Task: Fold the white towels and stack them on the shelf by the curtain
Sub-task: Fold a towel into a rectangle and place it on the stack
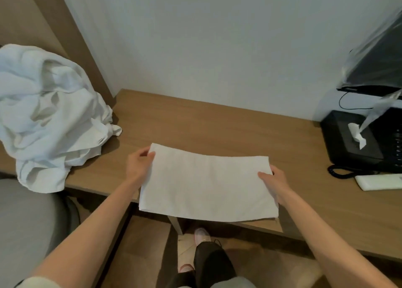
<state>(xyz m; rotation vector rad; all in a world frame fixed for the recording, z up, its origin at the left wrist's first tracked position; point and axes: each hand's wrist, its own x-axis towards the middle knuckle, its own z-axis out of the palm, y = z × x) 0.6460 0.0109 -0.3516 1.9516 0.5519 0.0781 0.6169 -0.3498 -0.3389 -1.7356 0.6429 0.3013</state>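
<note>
Mess first: the towel pile (50, 113), white & crumpled, sits at the left end of the wooden worktop (217, 124) & hangs over its near edge. Next, the left hand (139, 163): its grip is pinched on the far left corner of the folded towel (206, 183), thumb on top. That towel is flat & neat, in the middle, over the near edge of the worktop; can't tell if it rests on it. The right hand (274, 183) has its grip clamped on the towel's right side, thumb on top. At the right end: a black box (352, 148) w/ white tissue (356, 134) poking out, & a dark screen (376, 67) in clear plastic wrap.
</note>
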